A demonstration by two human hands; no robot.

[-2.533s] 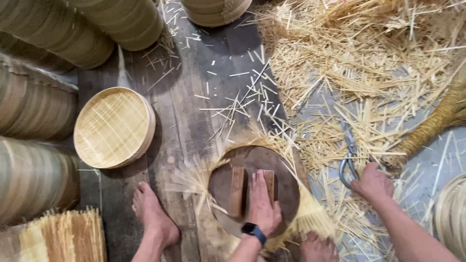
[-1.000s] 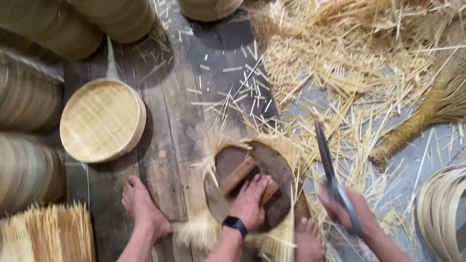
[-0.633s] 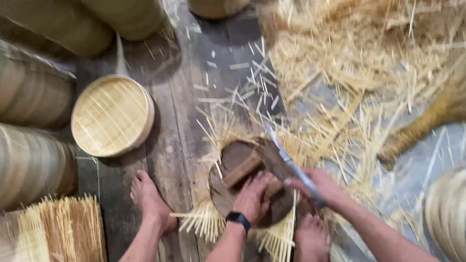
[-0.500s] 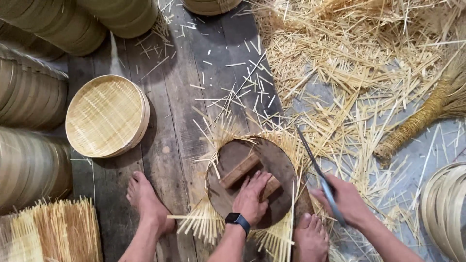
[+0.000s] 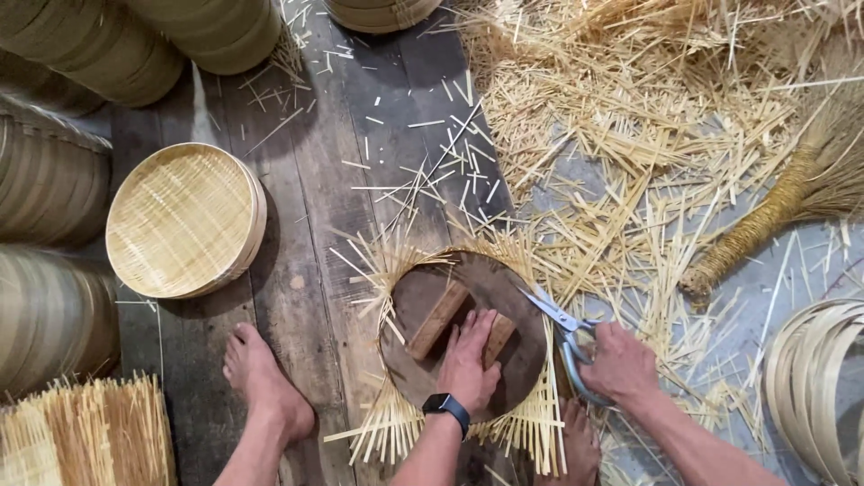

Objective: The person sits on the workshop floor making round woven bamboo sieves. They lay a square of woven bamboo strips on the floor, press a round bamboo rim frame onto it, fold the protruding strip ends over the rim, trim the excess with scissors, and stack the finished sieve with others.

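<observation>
head view: left hand (image 5: 468, 360) flat on round board (image 5: 423, 301), right hand's (image 5: 621, 360) grip pinching scissors (image 5: 562, 328) at its edge.

Finished round woven tray (image 5: 184, 220) on plank floor (image 5: 306, 270), left; stacked bamboo hoops (image 5: 54, 180) far left — loose straw offcuts (image 5: 630, 117) far right w/ a broom (image 5: 774, 216).

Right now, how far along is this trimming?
Done: one finished woven tray lies aside. In hand: the left hand presses a round wooden form on the weave; the right hand holds scissors at its right edge. Left: untrimmed strip ends stick out around most of the rim.
</observation>
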